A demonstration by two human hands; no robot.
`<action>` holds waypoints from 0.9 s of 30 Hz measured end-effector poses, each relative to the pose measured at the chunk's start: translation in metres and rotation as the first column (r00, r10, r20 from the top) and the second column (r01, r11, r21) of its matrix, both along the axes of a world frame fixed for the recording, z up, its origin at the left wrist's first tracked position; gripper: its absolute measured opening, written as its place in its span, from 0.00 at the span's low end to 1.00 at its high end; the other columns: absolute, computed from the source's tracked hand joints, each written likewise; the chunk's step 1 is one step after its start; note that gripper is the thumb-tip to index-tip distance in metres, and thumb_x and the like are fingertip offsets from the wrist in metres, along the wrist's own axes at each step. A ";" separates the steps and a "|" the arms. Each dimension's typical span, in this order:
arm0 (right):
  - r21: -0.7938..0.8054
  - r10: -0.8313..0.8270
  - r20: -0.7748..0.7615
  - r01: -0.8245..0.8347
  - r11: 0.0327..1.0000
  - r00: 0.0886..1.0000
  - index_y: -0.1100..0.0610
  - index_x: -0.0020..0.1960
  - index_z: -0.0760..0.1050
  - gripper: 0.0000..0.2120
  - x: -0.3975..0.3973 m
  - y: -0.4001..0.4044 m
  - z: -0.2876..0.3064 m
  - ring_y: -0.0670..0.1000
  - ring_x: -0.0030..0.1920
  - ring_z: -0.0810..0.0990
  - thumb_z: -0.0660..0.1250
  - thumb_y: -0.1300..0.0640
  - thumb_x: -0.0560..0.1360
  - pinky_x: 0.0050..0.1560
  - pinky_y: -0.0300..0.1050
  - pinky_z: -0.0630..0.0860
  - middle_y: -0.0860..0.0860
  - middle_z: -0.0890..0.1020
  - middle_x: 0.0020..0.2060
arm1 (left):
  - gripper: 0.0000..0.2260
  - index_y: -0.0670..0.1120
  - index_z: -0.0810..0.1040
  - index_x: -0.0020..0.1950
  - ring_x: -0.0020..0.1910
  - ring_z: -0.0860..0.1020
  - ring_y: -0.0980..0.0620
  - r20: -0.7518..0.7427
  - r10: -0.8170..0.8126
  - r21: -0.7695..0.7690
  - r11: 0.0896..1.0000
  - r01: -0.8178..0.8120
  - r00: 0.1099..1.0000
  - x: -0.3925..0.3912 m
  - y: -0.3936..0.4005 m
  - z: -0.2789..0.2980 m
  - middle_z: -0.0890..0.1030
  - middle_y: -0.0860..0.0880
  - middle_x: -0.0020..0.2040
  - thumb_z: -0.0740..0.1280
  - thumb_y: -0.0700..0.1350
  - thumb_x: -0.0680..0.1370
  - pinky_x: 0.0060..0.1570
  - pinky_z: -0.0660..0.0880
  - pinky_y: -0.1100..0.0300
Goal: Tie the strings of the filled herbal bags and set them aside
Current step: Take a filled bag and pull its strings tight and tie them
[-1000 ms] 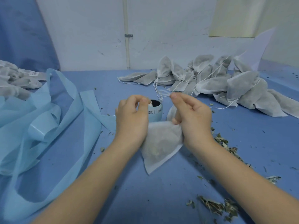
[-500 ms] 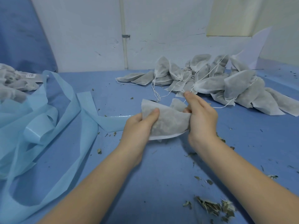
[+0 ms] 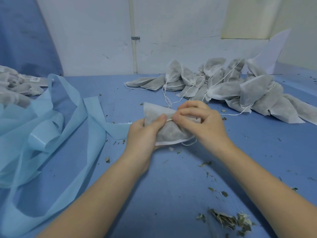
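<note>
A filled white herbal bag (image 3: 169, 133) lies sideways in my hands just above the blue table (image 3: 171, 194). My left hand (image 3: 144, 134) grips the bag from below, its thumb pressed on the bag's top face. My right hand (image 3: 201, 123) covers the bag's right end, and its fingertips pinch a short light strand (image 3: 169, 119) next to my left thumb. Thin white string loops out under my right hand. A pile of filled bags with loose strings (image 3: 223, 86) lies at the back right.
Light blue fabric strips (image 3: 46, 127) sprawl over the left side of the table. More bags (image 3: 13, 86) lie at the far left. Dried herb scraps (image 3: 228, 220) are scattered at the front right. A white wall with a pipe (image 3: 133, 35) closes the back.
The bag has gone from hanging by its strings to lying sideways in my left hand. My right hand came down from the bag's far end and now pinches the strand by my left thumb.
</note>
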State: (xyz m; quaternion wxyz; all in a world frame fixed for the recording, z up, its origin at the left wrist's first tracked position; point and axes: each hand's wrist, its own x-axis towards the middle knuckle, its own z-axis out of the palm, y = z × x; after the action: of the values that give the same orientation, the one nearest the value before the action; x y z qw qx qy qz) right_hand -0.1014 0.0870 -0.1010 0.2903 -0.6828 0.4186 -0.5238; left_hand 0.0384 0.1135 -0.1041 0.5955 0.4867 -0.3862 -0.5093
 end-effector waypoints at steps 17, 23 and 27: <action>0.139 0.012 -0.587 0.086 0.986 0.809 0.53 0.71 0.70 0.29 0.008 -0.061 0.005 0.45 0.52 0.79 0.73 0.56 0.72 0.45 0.30 0.67 0.45 0.78 0.62 | 0.15 0.41 0.76 0.56 0.55 0.79 0.42 -0.088 0.492 0.001 0.869 -0.494 0.866 0.024 -0.043 0.013 0.80 0.45 0.54 0.67 0.50 0.75 0.56 0.75 0.45; 0.157 0.060 -0.650 0.057 0.986 0.758 0.49 0.74 0.63 0.37 0.015 -0.074 0.006 0.46 0.51 0.73 0.75 0.46 0.69 0.45 0.35 0.63 0.46 0.76 0.56 | 0.13 0.42 0.76 0.56 0.52 0.79 0.43 -0.089 0.498 0.013 0.867 -0.499 0.863 0.018 -0.062 0.022 0.80 0.45 0.52 0.67 0.48 0.75 0.53 0.77 0.46; 0.182 0.053 -0.645 0.087 0.979 0.762 0.48 0.65 0.72 0.30 0.023 -0.075 0.004 0.48 0.52 0.72 0.75 0.42 0.66 0.47 0.41 0.69 0.49 0.74 0.53 | 0.13 0.42 0.77 0.55 0.53 0.79 0.42 0.021 0.495 -0.016 0.869 -0.495 0.868 0.015 -0.069 0.023 0.80 0.45 0.52 0.67 0.48 0.75 0.55 0.76 0.46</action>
State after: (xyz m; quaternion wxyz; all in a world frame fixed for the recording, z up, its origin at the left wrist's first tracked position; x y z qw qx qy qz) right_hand -0.0785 0.0121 -0.0970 0.1907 -0.7846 0.5499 -0.2137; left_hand 0.0538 0.0448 -0.0814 0.7038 0.5726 -0.2585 -0.3318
